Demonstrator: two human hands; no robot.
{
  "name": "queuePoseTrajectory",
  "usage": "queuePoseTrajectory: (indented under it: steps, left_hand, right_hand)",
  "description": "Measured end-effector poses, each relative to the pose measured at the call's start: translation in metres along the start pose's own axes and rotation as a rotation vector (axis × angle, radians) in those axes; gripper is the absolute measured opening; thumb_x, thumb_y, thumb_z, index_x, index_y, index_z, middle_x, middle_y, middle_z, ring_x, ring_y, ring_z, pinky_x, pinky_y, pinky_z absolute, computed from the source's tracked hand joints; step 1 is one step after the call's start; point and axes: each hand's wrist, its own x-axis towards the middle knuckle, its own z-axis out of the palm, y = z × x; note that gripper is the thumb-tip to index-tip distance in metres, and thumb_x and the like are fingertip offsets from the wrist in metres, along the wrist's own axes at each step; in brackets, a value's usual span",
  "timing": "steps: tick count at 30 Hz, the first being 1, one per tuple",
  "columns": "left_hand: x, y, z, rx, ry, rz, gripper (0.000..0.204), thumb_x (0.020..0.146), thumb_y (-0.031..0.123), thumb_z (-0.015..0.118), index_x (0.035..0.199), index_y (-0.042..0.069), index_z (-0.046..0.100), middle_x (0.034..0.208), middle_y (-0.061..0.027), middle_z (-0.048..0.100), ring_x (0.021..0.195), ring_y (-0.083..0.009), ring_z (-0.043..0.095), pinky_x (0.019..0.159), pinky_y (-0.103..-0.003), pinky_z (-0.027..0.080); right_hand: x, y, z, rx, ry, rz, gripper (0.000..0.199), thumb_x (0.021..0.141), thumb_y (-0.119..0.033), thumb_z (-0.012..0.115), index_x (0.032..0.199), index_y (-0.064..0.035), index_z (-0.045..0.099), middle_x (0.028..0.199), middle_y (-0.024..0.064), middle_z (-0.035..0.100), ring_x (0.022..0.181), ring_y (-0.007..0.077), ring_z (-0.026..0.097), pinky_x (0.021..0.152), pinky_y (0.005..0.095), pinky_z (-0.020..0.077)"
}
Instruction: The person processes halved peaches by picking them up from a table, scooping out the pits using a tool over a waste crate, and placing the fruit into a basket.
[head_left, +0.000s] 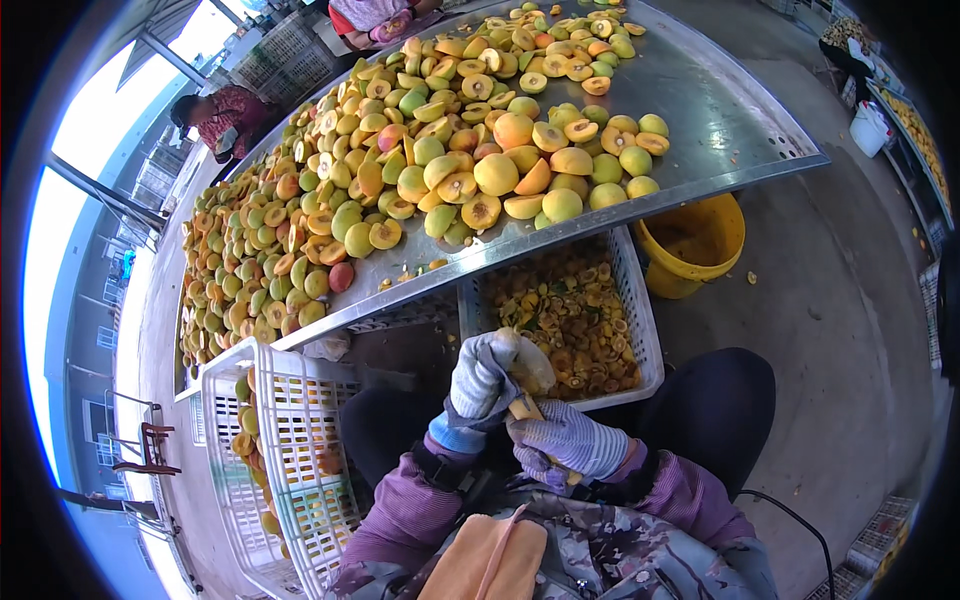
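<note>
My left hand (486, 374), in a pale grey, stained work glove, is curled closed in front of my lap; what it holds, if anything, is hidden. Just to its lower right, my right hand (575, 440), in a striped white and purple glove, grips a tool with a pale wooden handle (524, 407). The tool's working end cannot be seen, and the two hands meet around it. Beneath and beyond the hands, a white crate (650, 345) holds yellow-brown fruit scraps and pits (575, 325). Above it, halved yellow-green peaches (440, 160) are heaped on a metal table (720, 110).
A white slatted basket (310, 450) with peaches stands at my left. A yellow bucket (700, 245) is under the table's right side. Two people (232, 118) work across the table, another sits far right near a white bucket (870, 128). A black cable (800, 520) runs beside my right.
</note>
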Motion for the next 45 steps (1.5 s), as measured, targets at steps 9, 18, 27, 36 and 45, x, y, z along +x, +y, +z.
queuePoseTrajectory:
  steps: [9, 18, 27, 36, 45]
  left_hand:
    - [0.006, -0.017, -0.014, -0.076, -0.122, 0.023, 0.055, 0.092, 0.048, 0.051, 0.073, -0.002, 0.065, 0.07, -0.0102, 0.065, 0.062, -0.0171, 0.06, 0.059, -0.029, 0.048]
    - [0.006, -0.018, -0.003, -0.135, -0.201, -0.031, 0.051, 0.09, 0.05, 0.053, 0.077, 0.002, 0.063, 0.07, -0.012, 0.063, 0.065, -0.0217, 0.061, 0.06, -0.031, 0.049]
    - [-0.012, 0.006, -0.038, 0.665, 0.499, 0.438, 0.032, 0.097, 0.029, 0.046, 0.106, 0.002, 0.061, 0.091, -0.0091, 0.066, 0.081, -0.0174, 0.062, 0.074, -0.03, 0.05]
    - [-0.204, 0.173, -0.188, 1.965, 1.525, -0.149, 0.038, 0.085, 0.024, 0.058, 0.12, 0.009, 0.059, 0.12, -0.0192, 0.059, 0.105, -0.0344, 0.058, 0.09, -0.041, 0.046]
    - [-0.04, 0.148, -0.164, 1.962, 1.068, -0.066, 0.035, 0.078, 0.022, 0.061, 0.111, 0.009, 0.061, 0.114, -0.0203, 0.059, 0.105, -0.0383, 0.056, 0.091, -0.044, 0.044]
  right_hand:
    - [0.0, 0.002, -0.002, 0.099, 0.01, 0.075, 0.024, 0.092, -0.025, 0.056, 0.077, -0.0072, 0.05, 0.055, 0.0023, 0.049, 0.037, 0.0103, 0.043, 0.036, 0.0247, 0.0356]
    - [-0.006, 0.002, -0.001, 0.236, -0.055, 0.069, 0.018, 0.093, -0.025, 0.056, 0.089, -0.0084, 0.049, 0.054, 0.0032, 0.048, 0.037, 0.0106, 0.045, 0.034, 0.0237, 0.0349]
    - [-0.007, 0.008, -0.042, -0.145, -0.008, -0.016, 0.027, 0.088, -0.03, 0.06, 0.089, -0.0044, 0.051, 0.064, 0.0124, 0.058, 0.052, 0.0193, 0.058, 0.045, 0.0289, 0.0447]
    - [0.007, 0.023, -0.082, -1.752, 0.743, 0.133, 0.036, 0.087, -0.022, 0.048, 0.113, 0.0037, 0.048, 0.073, 0.0197, 0.066, 0.071, 0.0357, 0.066, 0.058, 0.0506, 0.05]
    - [0.013, 0.08, -0.153, -2.037, 0.78, 0.567, 0.039, 0.089, -0.019, 0.048, 0.118, 0.0066, 0.052, 0.083, 0.0159, 0.069, 0.07, 0.0332, 0.068, 0.055, 0.0493, 0.0488]
